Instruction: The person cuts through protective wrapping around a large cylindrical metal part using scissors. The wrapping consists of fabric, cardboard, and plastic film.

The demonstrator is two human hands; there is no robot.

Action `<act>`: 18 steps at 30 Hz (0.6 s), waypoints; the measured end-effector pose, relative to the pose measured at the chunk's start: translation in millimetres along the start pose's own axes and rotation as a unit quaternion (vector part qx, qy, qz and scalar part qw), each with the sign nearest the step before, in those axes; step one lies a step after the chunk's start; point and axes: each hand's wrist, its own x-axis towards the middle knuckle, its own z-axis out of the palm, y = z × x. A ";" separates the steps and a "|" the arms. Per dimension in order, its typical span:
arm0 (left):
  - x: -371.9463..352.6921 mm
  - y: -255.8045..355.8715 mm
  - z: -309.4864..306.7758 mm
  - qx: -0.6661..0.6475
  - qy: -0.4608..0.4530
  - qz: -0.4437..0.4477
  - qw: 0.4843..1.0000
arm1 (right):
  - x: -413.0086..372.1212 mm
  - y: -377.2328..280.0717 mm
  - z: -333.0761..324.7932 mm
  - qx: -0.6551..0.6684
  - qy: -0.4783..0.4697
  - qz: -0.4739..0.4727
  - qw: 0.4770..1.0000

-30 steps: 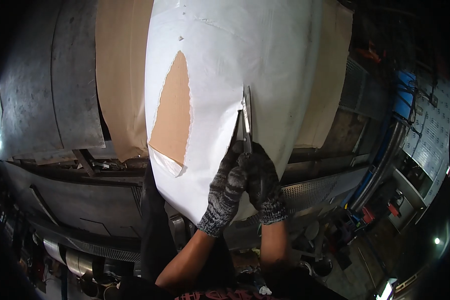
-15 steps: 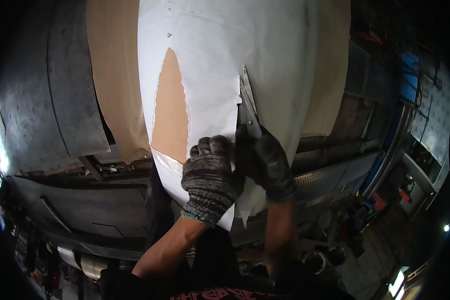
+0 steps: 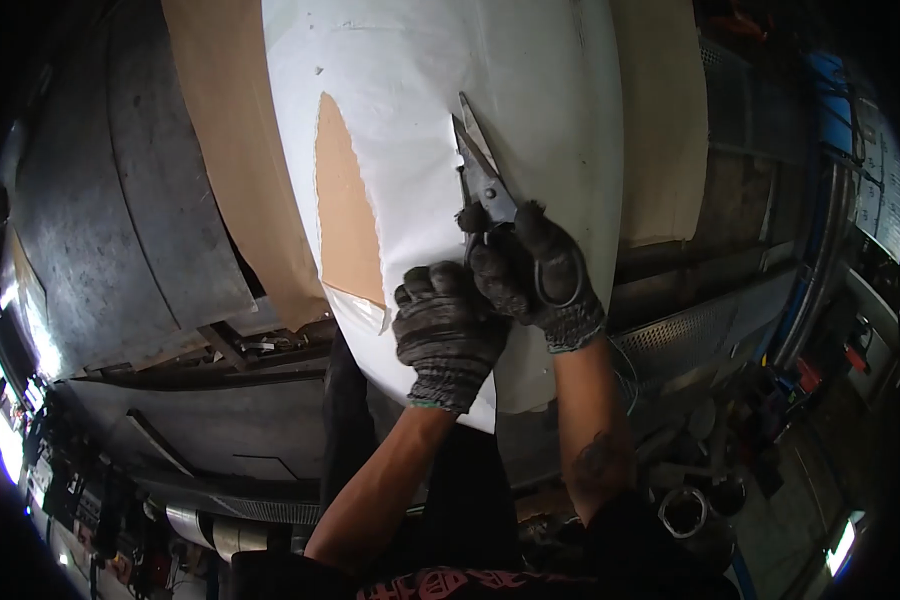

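Note:
A large white sheet (image 3: 400,130) lies in front of me, with a long cut running up through it. My right hand (image 3: 545,270), in a dark knit glove, grips scissors (image 3: 488,185) by the handles. Their blades are parted and point away from me at the far end of the cut. My left hand (image 3: 452,330), in a grey striped glove, is closed on the sheet beside the cut edge, just left of my right hand. Left of it, a ragged pointed opening shows brown material (image 3: 344,210) beneath.
Brown paper (image 3: 235,150) extends from under the white sheet on both sides. Dark metal sheets (image 3: 65,200) lie at the left, and a perforated metal strip (image 3: 680,325) at the right. A metal ring (image 3: 683,512) sits among parts at lower right.
The scissors and my right hand have moved farther up the sheet, and the blades have parted wider. My left hand stays on the sheet. The whole view has shifted a little.

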 end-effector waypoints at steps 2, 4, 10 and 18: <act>-4.6 2.1 -2.5 -0.005 0.022 0.008 1.000 | 4.8 -11.2 -5.7 0.046 -0.080 0.014 0.996; -1.0 -8.9 5.5 -0.054 0.070 -0.042 0.995 | -2.0 -21.4 -5.1 0.090 -0.064 0.072 0.991; 55.8 5.2 3.4 0.032 0.141 -0.052 0.988 | -7.6 -38.9 3.5 0.031 -0.090 0.057 0.994; 64.7 -14.3 -52.8 0.102 -0.049 0.017 0.993 | -0.2 -8.3 -7.9 -0.128 0.024 -0.023 0.991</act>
